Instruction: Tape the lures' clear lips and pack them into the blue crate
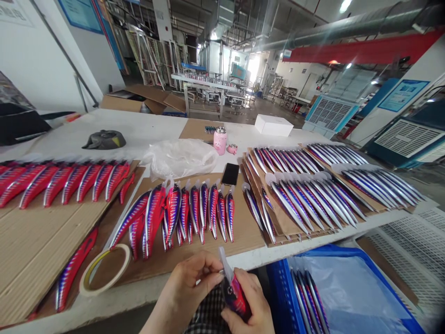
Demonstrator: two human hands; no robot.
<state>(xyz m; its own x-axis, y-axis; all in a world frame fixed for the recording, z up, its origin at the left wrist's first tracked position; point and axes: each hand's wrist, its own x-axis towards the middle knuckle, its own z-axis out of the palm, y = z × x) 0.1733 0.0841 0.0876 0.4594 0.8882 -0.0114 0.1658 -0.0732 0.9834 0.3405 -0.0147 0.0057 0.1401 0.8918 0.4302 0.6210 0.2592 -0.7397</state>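
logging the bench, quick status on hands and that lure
Right hand gripped around red-purple lure, clear lip up. Left hand pinching at the lip. Tape roll and lure rows lie beyond on the cardboard, clear of both hands.

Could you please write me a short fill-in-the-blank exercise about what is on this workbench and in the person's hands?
1. Both hands, the left hand and the right hand, hold one red and purple ____.
2. The roll of tape lies flat on a sheet of ____.
3. The crate beside the table is ____ in colour.
4. The phone lies next to a crumpled plastic ____.

Missing words: fishing lure; cardboard; blue; bag
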